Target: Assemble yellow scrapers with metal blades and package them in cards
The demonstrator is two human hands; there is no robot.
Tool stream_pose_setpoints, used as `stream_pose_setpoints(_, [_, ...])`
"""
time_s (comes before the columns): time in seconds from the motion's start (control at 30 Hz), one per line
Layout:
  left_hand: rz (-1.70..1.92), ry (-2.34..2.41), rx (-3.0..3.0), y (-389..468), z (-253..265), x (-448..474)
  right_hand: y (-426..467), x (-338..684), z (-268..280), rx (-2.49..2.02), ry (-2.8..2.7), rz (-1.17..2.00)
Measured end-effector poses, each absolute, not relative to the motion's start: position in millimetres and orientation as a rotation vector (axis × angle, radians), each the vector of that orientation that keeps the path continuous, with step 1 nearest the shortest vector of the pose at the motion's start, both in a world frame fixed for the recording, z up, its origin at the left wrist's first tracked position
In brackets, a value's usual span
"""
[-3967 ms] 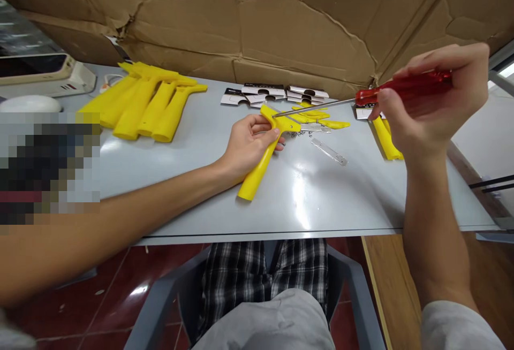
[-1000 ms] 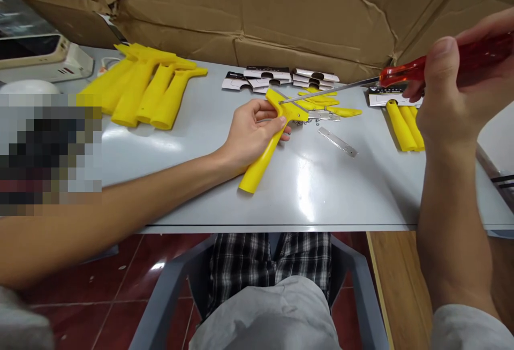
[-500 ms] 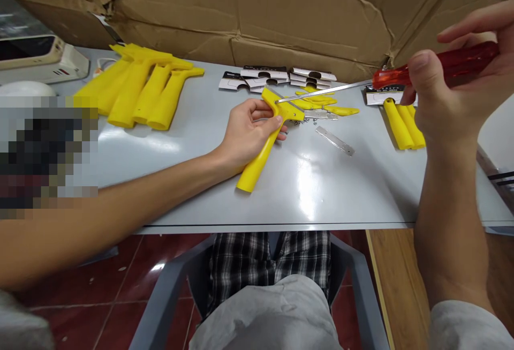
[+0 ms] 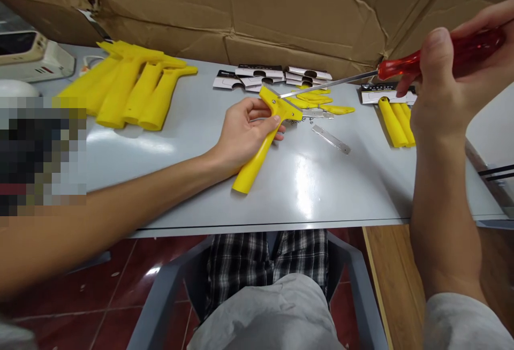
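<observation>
My left hand point(image 4: 251, 133) is closed around the neck of a yellow plastic scraper handle point(image 4: 257, 165), whose wide head tilts up and away from me. Screws show in that head. In my right hand point(image 4: 445, 88), raised at the right, is a screwdriver point(image 4: 401, 66) with a clear red grip and long steel shaft. Its tip is at the scraper head, close beside the middle; whether it touches I cannot tell. Behind the head lie thin yellow pieces point(image 4: 341, 109), small screws point(image 4: 311, 121) and metal strips. One loose metal strip point(image 4: 331, 139) rests on the table to the right.
Several yellow handles point(image 4: 155, 98) lie piled at the left, with more yellow handles point(image 4: 393, 125) at the right. Folded cards point(image 4: 261, 74) stand along the back, before a cardboard wall point(image 4: 281, 18). A white device point(image 4: 48, 58) sits at the far left.
The screwdriver tip has come off the screw on the left of the scraper head and moved slightly right. My right hand has shifted its hold on the grip; the view has turned slightly.
</observation>
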State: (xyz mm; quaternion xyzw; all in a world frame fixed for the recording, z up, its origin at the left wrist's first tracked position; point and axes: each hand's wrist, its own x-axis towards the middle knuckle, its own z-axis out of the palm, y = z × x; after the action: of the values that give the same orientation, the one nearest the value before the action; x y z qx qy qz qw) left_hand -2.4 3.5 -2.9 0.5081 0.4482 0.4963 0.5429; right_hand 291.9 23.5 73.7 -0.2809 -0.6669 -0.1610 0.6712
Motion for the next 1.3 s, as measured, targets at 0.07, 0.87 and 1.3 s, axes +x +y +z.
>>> stream_pose_setpoints(0.07, [1.181,1.060,1.199,3.2,-3.2,-2.1,27.4,291.7,72.7,-0.612,-1.479,-0.355])
stream_pose_setpoints(0.87, [1.196,1.047,1.243,6.1,-8.2,-2.4,35.4,290.4,67.9,-0.530,-1.558,-0.317])
stream_pose_setpoints(1.3, [1.162,1.098,1.248,5.3,-6.0,-2.0,36.0,292.0,67.6,-0.535,-1.576,-0.322])
